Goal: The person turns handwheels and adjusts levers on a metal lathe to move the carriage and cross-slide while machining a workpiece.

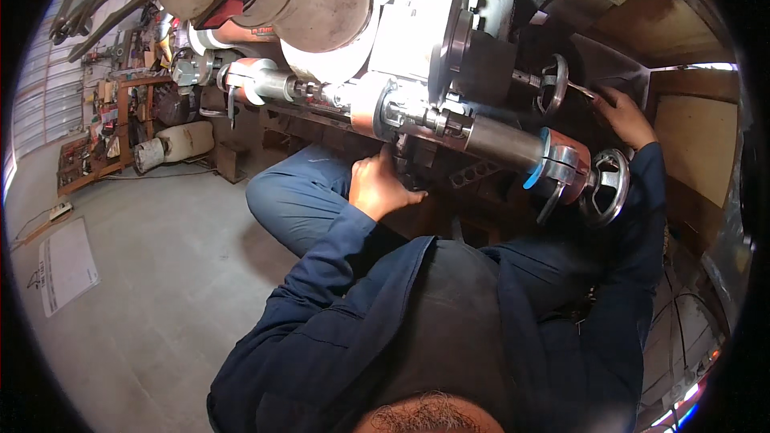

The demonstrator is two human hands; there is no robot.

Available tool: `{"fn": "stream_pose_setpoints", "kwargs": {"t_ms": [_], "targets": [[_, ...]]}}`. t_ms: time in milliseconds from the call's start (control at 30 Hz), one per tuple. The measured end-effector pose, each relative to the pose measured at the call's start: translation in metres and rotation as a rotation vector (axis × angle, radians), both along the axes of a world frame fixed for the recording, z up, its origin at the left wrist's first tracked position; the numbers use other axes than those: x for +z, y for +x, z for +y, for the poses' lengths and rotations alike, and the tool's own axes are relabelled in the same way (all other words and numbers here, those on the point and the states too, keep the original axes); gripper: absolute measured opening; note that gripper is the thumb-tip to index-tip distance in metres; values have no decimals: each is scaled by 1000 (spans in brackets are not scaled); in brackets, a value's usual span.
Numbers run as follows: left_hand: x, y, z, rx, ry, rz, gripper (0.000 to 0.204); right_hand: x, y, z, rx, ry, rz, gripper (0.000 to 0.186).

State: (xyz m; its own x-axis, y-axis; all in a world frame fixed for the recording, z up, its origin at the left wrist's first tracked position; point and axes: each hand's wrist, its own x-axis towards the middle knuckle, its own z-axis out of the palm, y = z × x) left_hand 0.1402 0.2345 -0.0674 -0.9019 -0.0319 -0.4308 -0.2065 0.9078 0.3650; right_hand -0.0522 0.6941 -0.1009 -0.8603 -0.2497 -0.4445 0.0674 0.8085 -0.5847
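Observation:
A bench grinding machine stands before me, with a shiny metal spindle assembly (433, 118) between two orange holders. My left hand (378, 187) is below the middle orange collar (369, 104), its fingers curled up at the machine's underside and its thumb stretched right. Whatever those fingers grip is hidden. Over on the right, my right hand (627, 119) has its fingers bent at the end of a thin metal rod (581, 90) beside the upper handwheel (553, 85). A lower chrome handwheel (607, 188) sits close to my right wrist.
A large grey-beige motor housing (325, 4) rises at the upper left, beside a dark grinding disc (447, 40). Small clamp levers (550, 204) stick out toward me. Wooden panels (696, 140) border the right side. A shelf of tools (104, 120) and a plastic jug (188, 143) are at left.

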Motion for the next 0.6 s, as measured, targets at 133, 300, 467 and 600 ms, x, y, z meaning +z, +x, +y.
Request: {"fn": "stream_pose_setpoints", "kwargs": {"t_ms": [133, 300, 467, 600], "targets": [[-4, 2, -1, -6, -34, 20, 94, 3, -2, -5, 0, -78, -53, 49], [3, -16, -37, -34, 485, -188, 86, 2, -4, 0, -24, -46, -194, 59], [-12, -12, -48, -74, 387, -188, 85, 5, -1, -4, 1, -58, -107, 55], [-15, -11, -47, -99, 342, -127, 86, 7, 1, 3, 5, -56, -110, 65]]}}
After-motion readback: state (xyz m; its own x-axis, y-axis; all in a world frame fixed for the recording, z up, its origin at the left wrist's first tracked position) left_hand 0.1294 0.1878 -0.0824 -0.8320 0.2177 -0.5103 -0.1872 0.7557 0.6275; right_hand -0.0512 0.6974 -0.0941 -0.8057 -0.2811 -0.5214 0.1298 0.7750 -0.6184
